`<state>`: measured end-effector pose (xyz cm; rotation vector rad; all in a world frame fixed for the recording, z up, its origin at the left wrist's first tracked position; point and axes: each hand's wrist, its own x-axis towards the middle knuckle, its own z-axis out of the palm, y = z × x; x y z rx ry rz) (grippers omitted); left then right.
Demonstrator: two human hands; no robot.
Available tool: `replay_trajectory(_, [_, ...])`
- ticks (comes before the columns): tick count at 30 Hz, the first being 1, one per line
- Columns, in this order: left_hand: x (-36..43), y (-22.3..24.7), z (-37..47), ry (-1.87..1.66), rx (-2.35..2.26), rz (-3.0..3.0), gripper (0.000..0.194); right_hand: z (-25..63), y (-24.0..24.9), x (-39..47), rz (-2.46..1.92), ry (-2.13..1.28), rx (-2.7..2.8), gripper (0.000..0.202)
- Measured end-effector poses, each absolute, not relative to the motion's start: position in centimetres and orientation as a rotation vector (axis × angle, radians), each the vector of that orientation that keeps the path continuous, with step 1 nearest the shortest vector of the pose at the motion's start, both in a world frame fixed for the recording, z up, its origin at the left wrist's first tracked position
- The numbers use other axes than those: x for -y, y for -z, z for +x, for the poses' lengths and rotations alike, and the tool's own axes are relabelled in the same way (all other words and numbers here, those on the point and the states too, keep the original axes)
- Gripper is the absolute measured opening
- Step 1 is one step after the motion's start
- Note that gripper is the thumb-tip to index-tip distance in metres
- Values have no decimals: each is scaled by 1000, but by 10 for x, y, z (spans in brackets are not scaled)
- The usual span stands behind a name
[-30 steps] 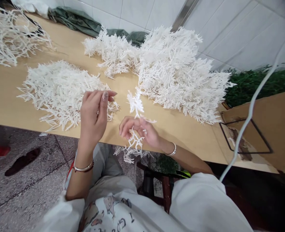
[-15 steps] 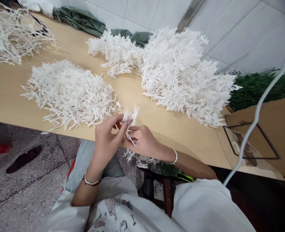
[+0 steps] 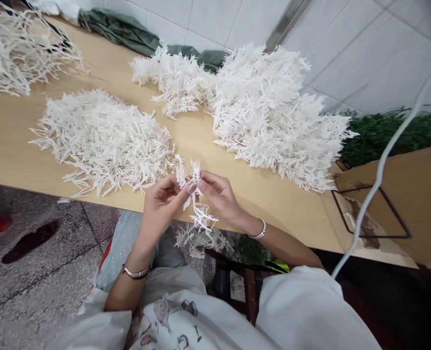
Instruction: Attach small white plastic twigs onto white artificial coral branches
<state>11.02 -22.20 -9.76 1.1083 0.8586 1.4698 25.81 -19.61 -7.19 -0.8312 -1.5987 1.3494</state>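
Just in front of the table edge [image 3: 91,197], left hand [image 3: 160,204] and right hand [image 3: 219,194] pinch one white sprig [image 3: 197,204]; pull gently.

Both hands, the left hand [image 3: 159,204] and the right hand [image 3: 219,194], pinch one white plastic twig [image 3: 197,204] at the near table [image 3: 4,146] edge, with white piles [image 3: 106,138] farther back.

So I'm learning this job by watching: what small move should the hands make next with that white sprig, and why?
Probably pull the pinched piece free. Both the left hand and right hand grip the white sprig at one spot, over the table edge, with the loose pile close by.
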Motion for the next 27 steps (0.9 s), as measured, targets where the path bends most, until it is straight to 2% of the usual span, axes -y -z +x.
replay_trajectory(7, [217, 98, 105, -1640, -850, 1132, 24, 256, 69, 200, -876, -1228, 1556, 23])
replay_trajectory(12, [216, 102, 101, -1604, -877, 1279, 19, 255, 73, 201, -870, -1169, 1619, 24])
replay_trajectory(17, [216, 101, 95, -1629, -768, 1427, 42, 255, 72, 204, -902, -1177, 1633, 33])
replay_trajectory(22, [220, 94, 90, -1650, -918, 1761, 33, 254, 73, 205, -918, -1161, 1663, 36])
replay_trajectory(27, [223, 88, 84, -1622, -997, 1993, 43, 253, 75, 205, -919, -1094, 1746, 40])
